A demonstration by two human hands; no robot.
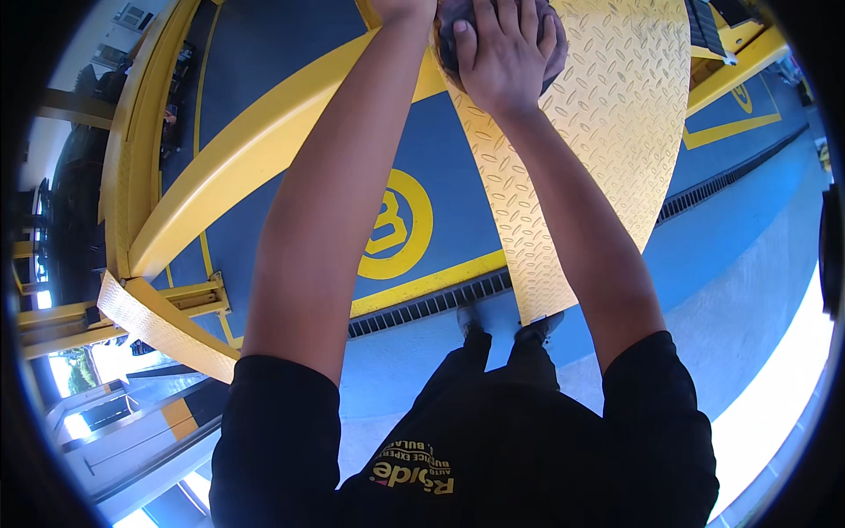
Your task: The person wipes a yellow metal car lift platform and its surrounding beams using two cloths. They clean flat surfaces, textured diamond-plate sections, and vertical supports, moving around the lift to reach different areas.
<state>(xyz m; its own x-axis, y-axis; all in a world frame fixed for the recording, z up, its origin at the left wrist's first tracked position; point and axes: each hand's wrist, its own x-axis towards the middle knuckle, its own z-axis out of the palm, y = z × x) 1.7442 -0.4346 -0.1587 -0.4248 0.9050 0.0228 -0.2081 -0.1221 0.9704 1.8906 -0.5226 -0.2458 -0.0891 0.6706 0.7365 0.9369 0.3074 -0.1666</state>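
Observation:
My right hand [505, 60] lies over a dark, rounded thing that looks like a bunched cloth [556, 69], its fingers bent over the top and the thumb apart at the left. That dark thing is at the near end of view against the yellow tread-plate ramp [616, 114]; its exact kind is not clear. My left arm reaches up beside it, and only the wrist end of my left hand [403, 7] shows at the top edge. The left fingers are out of the picture, so what they touch is hidden.
A curved-looking yellow beam [255, 132] crosses at the left, joined to a yellow frame [123, 194]. Below runs a blue floor [440, 326] with a dark drain grate [431, 304]. My shoes [539, 327] stand close to the ramp's lower edge.

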